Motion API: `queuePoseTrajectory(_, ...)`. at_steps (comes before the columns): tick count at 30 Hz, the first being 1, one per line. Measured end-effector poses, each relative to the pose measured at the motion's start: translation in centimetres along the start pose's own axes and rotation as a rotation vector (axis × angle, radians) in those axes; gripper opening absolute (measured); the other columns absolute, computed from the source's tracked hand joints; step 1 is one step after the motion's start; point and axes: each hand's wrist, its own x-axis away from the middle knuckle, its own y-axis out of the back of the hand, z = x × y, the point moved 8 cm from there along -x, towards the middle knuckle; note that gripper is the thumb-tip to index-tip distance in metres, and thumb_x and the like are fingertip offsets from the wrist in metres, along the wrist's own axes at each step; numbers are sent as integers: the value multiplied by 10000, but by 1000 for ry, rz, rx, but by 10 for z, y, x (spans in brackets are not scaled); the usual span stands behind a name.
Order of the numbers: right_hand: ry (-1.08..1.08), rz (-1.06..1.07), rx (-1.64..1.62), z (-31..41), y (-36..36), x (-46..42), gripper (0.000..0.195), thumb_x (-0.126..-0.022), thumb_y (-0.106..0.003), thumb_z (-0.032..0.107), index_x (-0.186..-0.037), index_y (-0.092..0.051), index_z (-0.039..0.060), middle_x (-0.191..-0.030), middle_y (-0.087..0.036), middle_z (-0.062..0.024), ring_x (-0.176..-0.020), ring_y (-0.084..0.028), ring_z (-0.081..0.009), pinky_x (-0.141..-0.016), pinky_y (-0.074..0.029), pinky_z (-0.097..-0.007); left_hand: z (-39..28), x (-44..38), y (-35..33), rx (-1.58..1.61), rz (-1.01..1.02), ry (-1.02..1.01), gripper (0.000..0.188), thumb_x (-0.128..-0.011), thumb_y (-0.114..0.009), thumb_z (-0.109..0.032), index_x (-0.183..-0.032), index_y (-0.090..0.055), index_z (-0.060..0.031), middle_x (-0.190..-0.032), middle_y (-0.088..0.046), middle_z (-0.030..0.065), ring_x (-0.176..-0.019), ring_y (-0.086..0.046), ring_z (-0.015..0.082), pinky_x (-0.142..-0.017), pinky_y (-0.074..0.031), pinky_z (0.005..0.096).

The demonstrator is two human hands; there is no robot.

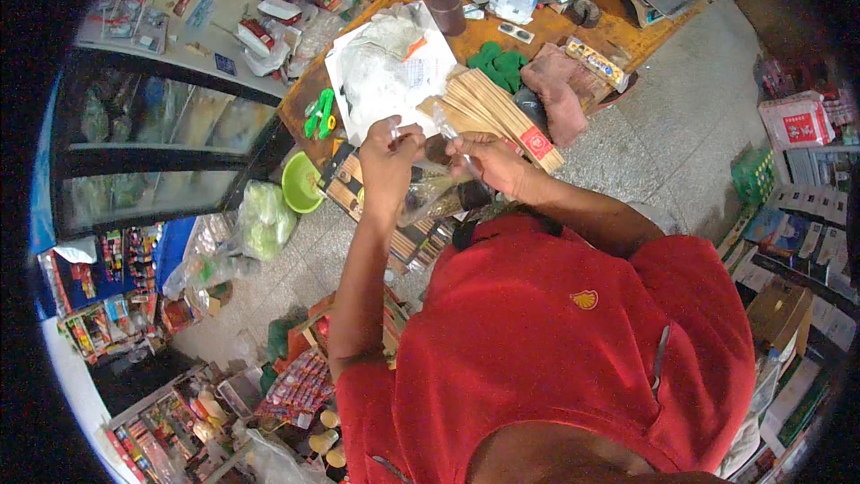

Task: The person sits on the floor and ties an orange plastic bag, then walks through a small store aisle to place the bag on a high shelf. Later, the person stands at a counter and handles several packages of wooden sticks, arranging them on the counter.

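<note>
Both hands are in front of my chest, at the near edge of a wooden table. My left hand pinches one side of a clear plastic bag. My right hand grips another part of it, where a strip of film stands up above the fingers. The bag hangs between the hands; what lies inside or behind it is hard to make out. Just beyond my right hand lies a fanned bundle of wooden chopsticks with a red label. Paper sheets lie beyond my left hand, under a crumpled whitish plastic bag.
Green-handled scissors lie at the table's left edge. A dark thermos flask, a green cloth, a pink cloth and a snack packet are farther back. A lime-green basin stands left, near a glass-fronted cabinet.
</note>
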Motion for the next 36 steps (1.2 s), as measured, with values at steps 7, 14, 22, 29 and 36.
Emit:
queuePoseTrajectory(7,49,-149,365,2,-1,-20,215,-923,-555,181,-897,-635,-17,-649,-520,-8,-622,-541,-125,-622,-481,-285,-65,53,-51,-1161,383,-757,188,-773,-551,-63,-950,-604,-26,-760,-616,149,-685,-627,320,-601,-501,406)
queuePoseTrajectory(14,540,161,1079,2,-45,-8,158,-778,-598,89,-914,-632,15,-1062,-620,-184,-980,-591,-284,-776,-468,-376,-37,30,-63,-1198,259,-715,146,-702,-619,-98,-844,-646,-79,-778,-567,88,-725,-614,294,-647,-511,400)
queuePoseTrajectory(22,-106,166,686,-32,-8,-16,279,-863,-639,279,-875,-661,1,-752,-617,-27,-694,-558,-111,-658,-460,-270,9,-22,-35,-738,150,-326,193,-747,-687,-216,-814,-665,-38,-734,-656,154,-667,-645,312,-632,-503,386)
queuePoseTrajectory(29,-267,182,428,-21,-14,-13,365,-892,-624,342,-1029,-633,4,-831,-632,-1,-736,-555,-99,-641,-448,-252,42,-23,12,-87,314,-41,340,-810,-627,-41,-1143,-579,13,-1132,-635,78,-1046,-594,187,-909,-457,322)
queuePoseTrajectory(36,-156,447,713,-2,-45,-19,220,-873,-642,230,-915,-698,22,-871,-687,-40,-768,-601,-94,-730,-486,-263,63,24,3,-469,365,-183,516,-780,-682,-149,-1247,-529,5,-1219,-586,133,-1145,-541,220,-993,-395,334)
